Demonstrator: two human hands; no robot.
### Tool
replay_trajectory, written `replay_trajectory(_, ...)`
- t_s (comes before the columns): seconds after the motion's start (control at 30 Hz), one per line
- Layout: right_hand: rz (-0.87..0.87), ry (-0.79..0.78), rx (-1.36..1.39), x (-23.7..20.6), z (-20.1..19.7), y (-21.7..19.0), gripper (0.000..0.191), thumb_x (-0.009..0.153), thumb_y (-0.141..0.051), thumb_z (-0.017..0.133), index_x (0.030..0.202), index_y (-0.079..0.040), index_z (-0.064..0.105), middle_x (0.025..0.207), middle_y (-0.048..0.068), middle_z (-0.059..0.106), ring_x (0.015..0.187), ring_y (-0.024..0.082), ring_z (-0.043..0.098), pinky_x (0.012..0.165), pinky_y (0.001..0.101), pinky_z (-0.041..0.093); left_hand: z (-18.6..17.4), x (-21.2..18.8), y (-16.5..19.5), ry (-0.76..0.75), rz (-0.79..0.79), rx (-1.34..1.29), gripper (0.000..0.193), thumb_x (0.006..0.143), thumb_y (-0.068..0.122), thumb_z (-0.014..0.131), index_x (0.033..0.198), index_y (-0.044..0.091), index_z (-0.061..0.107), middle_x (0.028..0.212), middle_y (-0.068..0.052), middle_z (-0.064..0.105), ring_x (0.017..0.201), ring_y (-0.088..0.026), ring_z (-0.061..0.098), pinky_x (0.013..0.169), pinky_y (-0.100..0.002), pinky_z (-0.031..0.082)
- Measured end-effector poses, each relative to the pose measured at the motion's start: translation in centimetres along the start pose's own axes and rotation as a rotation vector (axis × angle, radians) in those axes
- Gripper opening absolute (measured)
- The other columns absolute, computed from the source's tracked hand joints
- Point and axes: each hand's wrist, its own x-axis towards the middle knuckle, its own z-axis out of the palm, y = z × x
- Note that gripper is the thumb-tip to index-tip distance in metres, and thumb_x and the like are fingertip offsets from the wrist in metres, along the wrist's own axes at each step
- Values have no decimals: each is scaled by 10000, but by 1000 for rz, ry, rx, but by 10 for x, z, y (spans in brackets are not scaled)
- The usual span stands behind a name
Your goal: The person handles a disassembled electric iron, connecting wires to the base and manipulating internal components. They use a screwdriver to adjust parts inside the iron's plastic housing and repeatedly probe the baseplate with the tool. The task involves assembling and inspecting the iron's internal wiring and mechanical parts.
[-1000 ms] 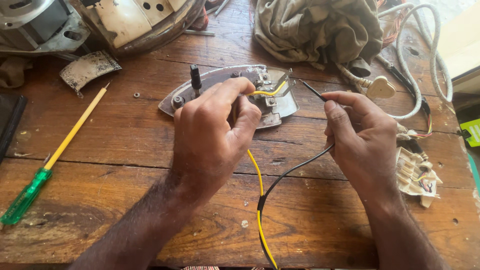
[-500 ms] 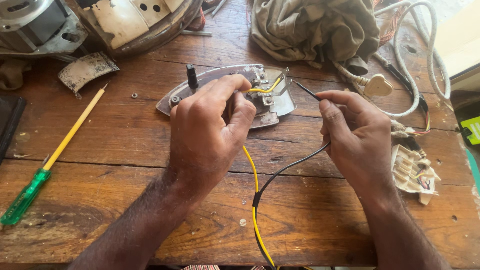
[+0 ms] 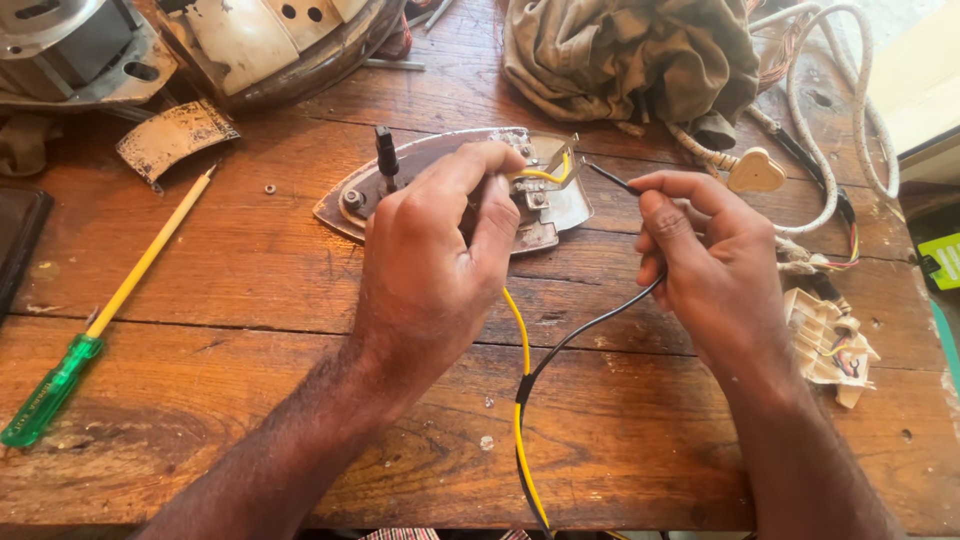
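A metal iron soleplate (image 3: 560,205) with a black post lies flat on the wooden workbench (image 3: 250,280). My left hand (image 3: 440,250) rests over it, fingers pinched on a yellow wire (image 3: 522,340) whose tip bends onto the plate's terminal area. My right hand (image 3: 705,260) is beside the plate on the right, pinching a black wire (image 3: 590,330) with its bare end pointing at the plate. Both wires run down together off the bench's near edge.
A yellow-shafted screwdriver with a green handle (image 3: 100,320) lies at the left. Rusty appliance shells (image 3: 270,45) sit at the back left, a crumpled cloth (image 3: 630,50) at the back, a white braided cord with a plug (image 3: 830,130) and a broken cream connector (image 3: 830,340) at the right.
Both hands stay on their wires with only slight shifts. The yellow wire's tip remains at the plate's terminals; the black wire's end stays just right of them.
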Motion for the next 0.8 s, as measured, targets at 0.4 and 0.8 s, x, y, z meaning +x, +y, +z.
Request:
replay_trajectory(0.4, 302, -155, 438, 4, -6, 8, 314, 944, -181, 669, 1216, -25, 681, 894, 92, 702, 637, 90, 650, 314, 165, 396, 19, -5, 6, -298, -532, -453, 321, 994, 168, 551, 1248, 8, 665, 871, -38, 749, 680, -68, 644, 604, -228, 563)
replay_trajectory(0.8, 299, -151, 481, 0, 1, 13, 305, 969, -224, 641, 1169, -1, 701, 882, 75, 720, 527, 58, 594, 289, 181, 416, 44, -17, 5, -281, -768, -796, 362, 977, 159, 594, 1291, -21, 618, 884, -71, 753, 713, -77, 619, 650, -233, 503)
